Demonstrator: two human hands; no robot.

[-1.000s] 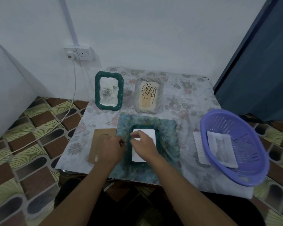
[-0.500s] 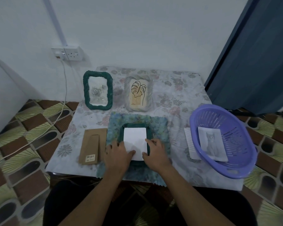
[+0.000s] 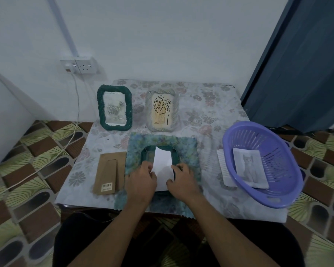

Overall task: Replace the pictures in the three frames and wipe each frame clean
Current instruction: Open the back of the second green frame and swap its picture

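A green frame [image 3: 145, 152] lies face down on a mottled blue-green cloth [image 3: 187, 151] at the table's front. A white picture [image 3: 163, 162], blank side up, sits tilted in its opening, far edge raised. My left hand [image 3: 142, 178] pinches the picture's left edge and my right hand [image 3: 182, 178] pinches its near right edge. The brown backing board [image 3: 109, 171] with its stand lies left of the cloth. Two frames stand at the back: a green one with a rose picture [image 3: 114, 110] and a pale one with a leaf drawing [image 3: 162, 110].
A purple basket [image 3: 278, 151] at the right holds a cat picture [image 3: 249, 167]; another sheet [image 3: 223, 167] lies partly under its left rim. A wall socket [image 3: 79, 66] with a white cable [image 3: 76, 105] is at the back left. A dark door [image 3: 301, 64] stands at the right.
Both hands slid toward the near end of the white picture, took its side edges, and its far edge has lifted and skewed in the frame. The camera view shifted slightly.
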